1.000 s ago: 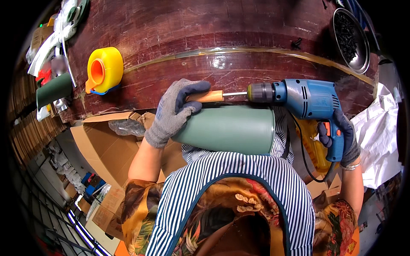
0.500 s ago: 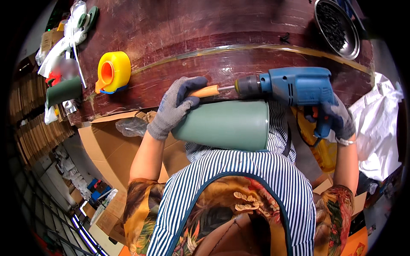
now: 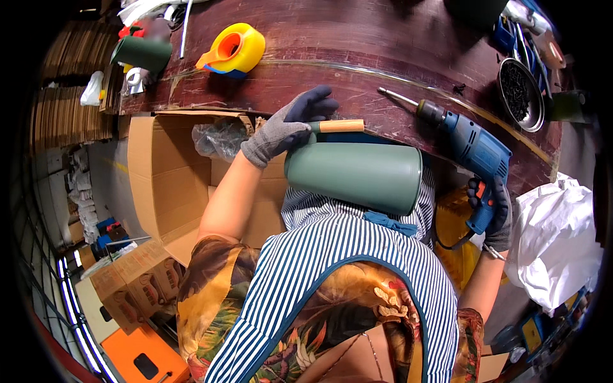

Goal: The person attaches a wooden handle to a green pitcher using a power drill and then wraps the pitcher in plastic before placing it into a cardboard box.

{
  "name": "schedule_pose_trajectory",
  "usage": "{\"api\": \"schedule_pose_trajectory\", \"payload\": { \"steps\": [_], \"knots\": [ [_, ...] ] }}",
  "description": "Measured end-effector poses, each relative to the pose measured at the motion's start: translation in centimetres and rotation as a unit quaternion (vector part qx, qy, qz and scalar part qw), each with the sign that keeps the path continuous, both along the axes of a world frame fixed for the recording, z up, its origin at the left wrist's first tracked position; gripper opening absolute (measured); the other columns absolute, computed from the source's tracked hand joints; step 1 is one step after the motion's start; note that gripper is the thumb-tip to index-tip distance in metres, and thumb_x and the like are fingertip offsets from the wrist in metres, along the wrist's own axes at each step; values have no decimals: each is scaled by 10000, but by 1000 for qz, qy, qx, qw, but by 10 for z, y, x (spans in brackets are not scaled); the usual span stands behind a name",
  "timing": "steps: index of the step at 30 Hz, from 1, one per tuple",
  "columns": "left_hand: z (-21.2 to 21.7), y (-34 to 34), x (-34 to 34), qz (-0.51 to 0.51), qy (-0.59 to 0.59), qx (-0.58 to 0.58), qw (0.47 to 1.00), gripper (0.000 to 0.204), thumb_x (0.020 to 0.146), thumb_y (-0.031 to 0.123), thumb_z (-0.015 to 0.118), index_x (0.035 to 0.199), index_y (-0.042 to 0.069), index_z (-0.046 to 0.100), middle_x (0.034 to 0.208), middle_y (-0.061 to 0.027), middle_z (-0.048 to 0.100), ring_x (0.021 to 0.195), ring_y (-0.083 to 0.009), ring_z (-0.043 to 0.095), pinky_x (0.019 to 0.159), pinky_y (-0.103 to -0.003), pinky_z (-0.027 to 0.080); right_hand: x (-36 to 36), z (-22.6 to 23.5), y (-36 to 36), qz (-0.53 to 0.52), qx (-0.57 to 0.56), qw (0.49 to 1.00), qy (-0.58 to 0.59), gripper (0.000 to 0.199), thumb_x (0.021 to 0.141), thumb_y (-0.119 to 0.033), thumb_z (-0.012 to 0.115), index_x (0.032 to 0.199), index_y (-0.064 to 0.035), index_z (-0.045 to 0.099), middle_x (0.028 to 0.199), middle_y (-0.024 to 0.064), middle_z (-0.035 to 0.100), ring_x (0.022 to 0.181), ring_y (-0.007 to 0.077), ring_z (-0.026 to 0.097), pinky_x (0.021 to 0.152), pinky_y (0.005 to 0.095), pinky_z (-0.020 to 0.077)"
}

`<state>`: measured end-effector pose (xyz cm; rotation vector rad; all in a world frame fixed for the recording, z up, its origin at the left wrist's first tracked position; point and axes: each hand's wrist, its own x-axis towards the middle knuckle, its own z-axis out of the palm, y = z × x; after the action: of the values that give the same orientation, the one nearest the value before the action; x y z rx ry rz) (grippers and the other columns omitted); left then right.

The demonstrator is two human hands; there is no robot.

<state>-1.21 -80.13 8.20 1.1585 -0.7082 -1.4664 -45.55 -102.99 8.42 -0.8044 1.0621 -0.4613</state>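
Observation:
A green tapered container (image 3: 357, 175) lies on its side across my lap, its wide rim toward the right. Along its far side runs a wooden handle (image 3: 345, 126), with a green piece at its left end. My left hand (image 3: 287, 127), in a grey glove with dark fingers, is open there. Its fingers stretch past the handle, and the thumb lies at the handle's left end. My right hand (image 3: 501, 210), also gloved, is closed round the grip of a blue power drill (image 3: 476, 143). The drill's long bit points up and left over the table, apart from the handle.
The dark red table (image 3: 306, 38) bears a yellow and orange tape dispenser (image 3: 233, 50) and a metal bowl (image 3: 522, 96) of small black parts. An open cardboard box (image 3: 172, 172) stands left of my lap. White plastic sheeting (image 3: 552, 236) hangs at right.
The drill has pulled away from the handle to the right and tilted, its bit now free. My left fingers have opened from around the handle. The whole view has shifted.

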Motion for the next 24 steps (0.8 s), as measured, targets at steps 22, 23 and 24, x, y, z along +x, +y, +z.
{"api": "schedule_pose_trajectory", "payload": {
  "steps": [22, 23, 24],
  "knots": [
    [15, 5, -97, -32, -722, 3, 691, 435, 859, 340, 693, 1230, 134, 601, 1118, -99, 659, 1039, -298, 625, 881, -411, 475, 57, 44, -28, -79, -768, 524, 360, 457, 895, -264, 694, 1309, -85, 614, 1150, 139, 642, 1046, 342, 611, 935, 454, 476],
    [8, 10, -95, -9, -715, -15, 699, 419, 857, 347, 694, 1211, 140, 607, 1098, -88, 661, 1016, -285, 636, 860, -405, 484, 63, 59, -43, -121, -769, 507, 371, 444, 894, -236, 695, 1303, -80, 618, 1135, 142, 644, 1030, 346, 618, 916, 445, 490],
    [15, 10, -93, -11, -697, -27, 716, 422, 845, 328, 706, 1201, 127, 603, 1067, -93, 675, 964, -298, 653, 847, -407, 499, 67, 74, -70, -150, -795, 457, 370, 404, 900, -206, 684, 1278, -74, 629, 1083, 142, 649, 971, 350, 628, 850, 435, 516]
  ]
}}
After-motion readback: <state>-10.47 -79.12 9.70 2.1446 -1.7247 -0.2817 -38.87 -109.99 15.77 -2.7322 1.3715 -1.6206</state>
